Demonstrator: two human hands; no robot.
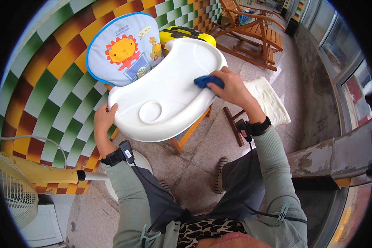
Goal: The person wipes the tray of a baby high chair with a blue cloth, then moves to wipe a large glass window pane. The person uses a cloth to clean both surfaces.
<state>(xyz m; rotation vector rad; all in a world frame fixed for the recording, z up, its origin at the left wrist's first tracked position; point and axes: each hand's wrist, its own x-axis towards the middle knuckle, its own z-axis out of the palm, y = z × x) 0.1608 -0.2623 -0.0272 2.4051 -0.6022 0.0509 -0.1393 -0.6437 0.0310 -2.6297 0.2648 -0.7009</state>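
A white plastic high-chair tray lies before me, with a round cup recess near its left end. My right hand grips a bunched blue cloth against the tray's raised right front rim. At the left end, my left hand holds the tray edge, thumb on top and fingers beneath, partly hidden. Behind the tray rises a padded seat back with a blue border and a printed lion. Part of the chair's wooden frame shows below the tray.
A floor fan stands at my left by the tiled wall. To the right, a cream cloth covers a stool with dark wooden legs. Farther back are a yellow-and-black case and a wooden reclining chair.
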